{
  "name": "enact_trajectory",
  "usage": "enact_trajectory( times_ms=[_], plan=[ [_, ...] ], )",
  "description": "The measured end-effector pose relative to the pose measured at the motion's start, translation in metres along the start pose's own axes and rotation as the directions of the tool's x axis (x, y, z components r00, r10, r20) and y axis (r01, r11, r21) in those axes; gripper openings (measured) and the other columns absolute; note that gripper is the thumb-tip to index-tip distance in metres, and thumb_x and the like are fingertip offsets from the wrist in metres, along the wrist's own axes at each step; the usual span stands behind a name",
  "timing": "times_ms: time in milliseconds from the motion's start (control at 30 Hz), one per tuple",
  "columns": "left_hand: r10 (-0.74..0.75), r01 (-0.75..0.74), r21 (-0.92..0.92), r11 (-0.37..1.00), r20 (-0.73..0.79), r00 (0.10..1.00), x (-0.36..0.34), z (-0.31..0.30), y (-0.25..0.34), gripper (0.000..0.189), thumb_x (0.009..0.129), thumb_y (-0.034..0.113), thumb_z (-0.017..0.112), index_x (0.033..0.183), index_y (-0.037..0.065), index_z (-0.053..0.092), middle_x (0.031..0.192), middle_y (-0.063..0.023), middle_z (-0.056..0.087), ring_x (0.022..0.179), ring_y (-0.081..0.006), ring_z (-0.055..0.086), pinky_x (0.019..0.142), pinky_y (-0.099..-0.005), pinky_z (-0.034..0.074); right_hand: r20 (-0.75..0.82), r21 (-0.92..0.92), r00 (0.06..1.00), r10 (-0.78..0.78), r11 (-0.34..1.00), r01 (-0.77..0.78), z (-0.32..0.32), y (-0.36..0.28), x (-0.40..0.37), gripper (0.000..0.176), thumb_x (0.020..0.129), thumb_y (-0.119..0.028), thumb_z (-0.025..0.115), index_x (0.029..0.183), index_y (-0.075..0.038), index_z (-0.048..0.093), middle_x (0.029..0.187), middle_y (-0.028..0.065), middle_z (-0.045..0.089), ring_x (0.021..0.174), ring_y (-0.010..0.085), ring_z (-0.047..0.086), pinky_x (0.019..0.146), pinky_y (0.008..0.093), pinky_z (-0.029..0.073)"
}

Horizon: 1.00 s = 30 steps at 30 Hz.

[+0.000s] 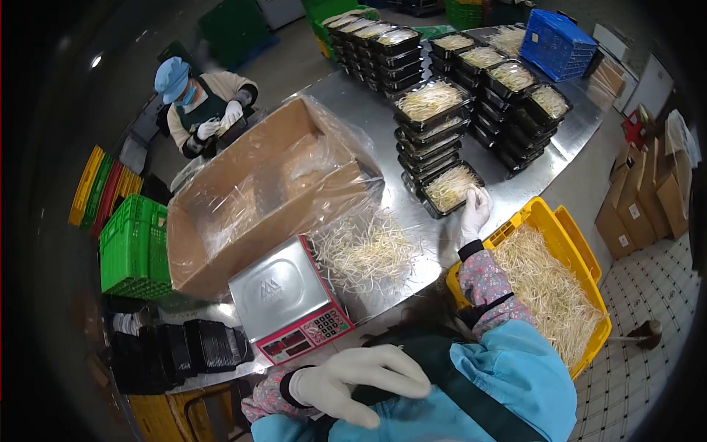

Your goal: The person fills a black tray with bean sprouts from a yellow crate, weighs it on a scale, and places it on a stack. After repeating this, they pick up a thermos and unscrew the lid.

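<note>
My right hand [475, 215], in a white glove, has its fingers on the near right edge of a black plastic tray of bean sprouts [449, 189]. That tray sits on the steel table in front of a stack of filled trays [427, 103]. Close to my body, my left hand [361, 379] is held up in a white glove, fingers stretched apart and nothing in them. Beyond it stands a red and silver digital scale [283, 291] with a bare pan. A loose heap of bean sprouts [364, 247] lies between the scale and the tray.
A yellow crate [600, 335] full of sprouts is at my right. A plastic-lined cardboard box [221, 173] stands behind the scale. Empty black trays [184, 350] are nested at left. More filled trays [379, 51] and a blue crate [556, 44] stand at the far side. A co-worker [199, 107] works across.
</note>
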<state>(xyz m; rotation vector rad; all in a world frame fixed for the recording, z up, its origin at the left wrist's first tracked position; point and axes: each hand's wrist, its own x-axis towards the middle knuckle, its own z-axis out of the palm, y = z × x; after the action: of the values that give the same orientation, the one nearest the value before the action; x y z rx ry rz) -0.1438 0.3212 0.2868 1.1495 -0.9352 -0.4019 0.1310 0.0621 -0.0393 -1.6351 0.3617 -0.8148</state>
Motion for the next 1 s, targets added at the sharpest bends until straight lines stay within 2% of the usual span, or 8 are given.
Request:
enact_trajectory(
  times_ms=[33,200,367,500,533,667,833,1000],
  plan=[
    [0.003,0.005,-0.058,0.998,0.133,0.991,0.007,0.005,0.001,0.062,0.088,0.035,0.073,0.123,-0.014,0.060,0.123,-0.0254,0.058,0.106,-0.0364,0.060,0.089,-0.0472,0.049,-0.017,-0.165,0.968,-0.252,0.955,0.246,0.001,-0.020,-0.002,0.023,0.096,-0.016,0.065,0.113,-0.001,0.067,0.107,0.0081,0.064,0.101,0.0182,0.061,0.091,0.0294,0.049],
    [0.258,-0.215,-0.228,0.950,0.177,0.950,0.009,0.035,-0.005,0.041,0.095,0.036,0.064,0.105,-0.003,0.069,0.108,-0.0175,0.067,0.090,-0.0349,0.064,0.077,-0.0453,0.050,0.647,0.350,0.678,0.349,0.654,-0.670,0.003,-0.131,-0.034,0.025,0.100,-0.034,0.060,0.093,-0.010,0.067,0.058,-0.0048,0.047,0.041,0.0079,0.035,0.038,0.0231,0.026],
    [0.313,-0.320,0.030,0.947,0.148,0.938,-0.046,0.063,0.005,0.034,0.093,0.031,0.063,0.103,-0.001,0.068,0.108,-0.0152,0.066,0.090,-0.0332,0.063,0.078,-0.0456,0.049,0.931,0.289,0.364,0.028,0.554,-0.781,0.024,-0.163,-0.093,0.073,0.101,-0.065,0.030,0.078,-0.006,0.066,0.045,-0.0054,0.031,0.037,0.0113,0.034,0.048,0.0277,0.042],
    [0.144,-0.183,0.352,0.918,0.136,0.980,-0.116,0.103,0.030,0.033,0.088,0.029,0.066,0.102,-0.001,0.067,0.113,-0.0144,0.062,0.097,-0.0321,0.060,0.084,-0.0455,0.047,0.983,0.160,0.098,-0.155,0.465,-0.871,0.037,-0.241,-0.188,0.098,0.096,-0.075,0.017,0.132,0.008,0.055,0.084,0.0112,0.071,0.091,0.0199,0.068,0.098,0.0352,0.045],
    [0.099,-0.165,0.488,0.857,0.158,0.983,-0.137,0.122,0.039,0.033,0.086,0.029,0.067,0.102,-0.001,0.066,0.114,-0.0142,0.061,0.098,-0.0318,0.059,0.085,-0.0454,0.046,0.971,0.082,-0.012,-0.239,0.381,-0.921,0.038,-0.248,-0.218,0.102,0.093,-0.078,0.018,0.145,0.006,0.040,0.133,0.0176,0.060,0.122,0.0222,0.058,0.107,0.0383,0.040],
    [0.067,0.123,0.948,0.293,-0.148,0.987,-0.225,0.188,0.089,0.035,0.080,0.027,0.070,0.101,-0.001,0.064,0.119,-0.0134,0.058,0.105,-0.0307,0.056,0.092,-0.0453,0.044,0.912,-0.126,-0.248,-0.327,0.353,-0.927,0.008,-0.323,-0.362,0.108,0.087,-0.084,0.027,0.154,0.001,0.024,0.158,0.0183,0.028,0.141,0.0327,0.037,0.115,0.0448,0.034],
    [0.663,0.774,0.331,0.540,-0.734,-0.149,-0.404,0.190,0.025,0.065,0.097,0.017,0.056,0.153,-0.003,0.028,0.155,-0.0254,0.031,0.148,-0.0401,0.021,0.121,-0.0454,0.018,0.669,-0.506,-0.649,-0.362,0.417,-0.755,-0.058,-0.346,-0.545,0.104,0.086,-0.085,0.026,0.159,-0.011,0.014,0.162,0.0133,0.024,0.147,0.0280,0.029,0.118,0.0444,0.028],
    [0.609,0.959,0.019,0.283,-0.776,-0.164,-0.464,0.239,-0.036,0.063,0.101,0.027,0.048,0.150,-0.006,0.028,0.157,-0.0247,0.026,0.147,-0.0462,0.017,0.120,-0.0502,0.016,0.605,-0.617,-0.757,-0.246,0.456,-0.641,-0.128,-0.344,-0.662,0.085,0.097,-0.073,0.023,0.160,-0.017,0.011,0.164,0.0050,0.017,0.148,0.0228,0.023,0.119,0.0429,0.023]
  ],
)
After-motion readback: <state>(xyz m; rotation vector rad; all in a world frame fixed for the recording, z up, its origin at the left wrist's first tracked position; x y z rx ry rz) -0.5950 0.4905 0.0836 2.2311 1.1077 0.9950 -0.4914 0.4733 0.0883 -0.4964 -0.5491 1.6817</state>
